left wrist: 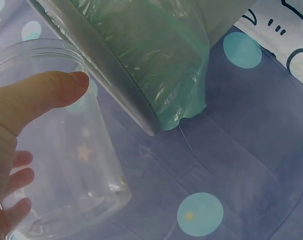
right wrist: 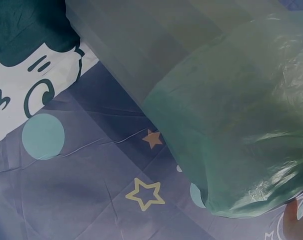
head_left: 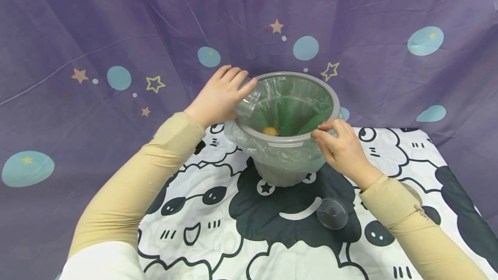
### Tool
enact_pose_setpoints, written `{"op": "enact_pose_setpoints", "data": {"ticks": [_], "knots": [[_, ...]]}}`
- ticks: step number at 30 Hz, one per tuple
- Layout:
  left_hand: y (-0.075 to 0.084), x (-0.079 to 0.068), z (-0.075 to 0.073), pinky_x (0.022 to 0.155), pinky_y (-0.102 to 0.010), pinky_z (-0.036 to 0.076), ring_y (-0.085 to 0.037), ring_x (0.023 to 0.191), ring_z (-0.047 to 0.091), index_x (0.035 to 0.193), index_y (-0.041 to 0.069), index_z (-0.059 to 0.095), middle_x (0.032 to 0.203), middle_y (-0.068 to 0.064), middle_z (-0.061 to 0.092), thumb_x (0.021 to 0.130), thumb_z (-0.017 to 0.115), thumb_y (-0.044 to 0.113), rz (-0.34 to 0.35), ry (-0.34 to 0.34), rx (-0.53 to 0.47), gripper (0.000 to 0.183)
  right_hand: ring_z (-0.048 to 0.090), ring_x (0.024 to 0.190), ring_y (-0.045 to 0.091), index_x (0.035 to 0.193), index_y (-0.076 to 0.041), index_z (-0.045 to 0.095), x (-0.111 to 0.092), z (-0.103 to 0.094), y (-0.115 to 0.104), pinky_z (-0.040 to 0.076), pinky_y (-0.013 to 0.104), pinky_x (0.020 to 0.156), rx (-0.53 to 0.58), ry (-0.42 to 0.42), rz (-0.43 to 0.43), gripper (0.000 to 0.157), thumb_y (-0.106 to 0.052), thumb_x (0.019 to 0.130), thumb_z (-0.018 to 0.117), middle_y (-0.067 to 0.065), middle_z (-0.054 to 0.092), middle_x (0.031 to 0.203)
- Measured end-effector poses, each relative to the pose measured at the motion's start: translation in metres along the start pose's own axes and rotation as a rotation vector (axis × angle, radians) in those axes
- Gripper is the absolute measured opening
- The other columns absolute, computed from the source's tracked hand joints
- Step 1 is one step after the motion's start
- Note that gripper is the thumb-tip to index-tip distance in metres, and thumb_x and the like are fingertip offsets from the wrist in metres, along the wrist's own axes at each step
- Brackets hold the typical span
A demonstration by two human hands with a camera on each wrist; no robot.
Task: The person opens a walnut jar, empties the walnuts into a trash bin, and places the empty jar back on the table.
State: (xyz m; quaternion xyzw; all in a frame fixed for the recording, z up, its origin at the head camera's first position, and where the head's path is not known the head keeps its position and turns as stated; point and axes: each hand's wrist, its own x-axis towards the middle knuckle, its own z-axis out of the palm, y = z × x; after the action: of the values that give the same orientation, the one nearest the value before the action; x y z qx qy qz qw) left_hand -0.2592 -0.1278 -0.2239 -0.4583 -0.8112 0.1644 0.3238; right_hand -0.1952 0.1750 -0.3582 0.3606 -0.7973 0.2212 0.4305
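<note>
A grey trash bin (head_left: 272, 172) stands on the cloth, lined with a thin green plastic bag (head_left: 284, 154) folded over its rim. My left hand (head_left: 223, 94) grips a clear plastic jar (left wrist: 86, 165), tilted with its mouth at the bin's left rim. In the left wrist view the thumb lies across the jar near its threaded mouth, the other fingers behind it. Inside the bin, close to the near wall, shows a small orange-yellow thing (head_left: 270, 131). My right hand (head_left: 342, 148) pinches the bin's near right rim.
A clear round lid (head_left: 332, 214) lies on the black-and-white cartoon cloth (head_left: 218, 245) before the bin. Right behind the bin hangs a purple curtain (head_left: 249, 12) with stars and blue dots. Part of a round pale thing (head_left: 413, 193) shows behind the right sleeve.
</note>
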Motion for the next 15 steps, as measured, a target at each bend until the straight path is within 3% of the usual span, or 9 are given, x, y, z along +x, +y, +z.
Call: {"op": "enact_pose_setpoints", "data": {"ticks": [15], "knots": [[-0.0008, -0.0032, 0.0015, 0.103, -0.049, 0.037, -0.037, 0.113, 0.05, 0.13, 0.005, 0.046, 0.118, -0.019, 0.056, 0.054, 0.084, 0.022, -0.016, -0.014, -0.026, 0.086, 0.055, 0.087, 0.038, 0.093, -0.006, 0.065, -0.0004, 0.0007, -0.0002, 0.044, 0.052, 0.074, -0.004, 0.003, 0.009, 0.035, -0.028, 0.102, 0.039, 0.02, 0.056, 0.094]]}}
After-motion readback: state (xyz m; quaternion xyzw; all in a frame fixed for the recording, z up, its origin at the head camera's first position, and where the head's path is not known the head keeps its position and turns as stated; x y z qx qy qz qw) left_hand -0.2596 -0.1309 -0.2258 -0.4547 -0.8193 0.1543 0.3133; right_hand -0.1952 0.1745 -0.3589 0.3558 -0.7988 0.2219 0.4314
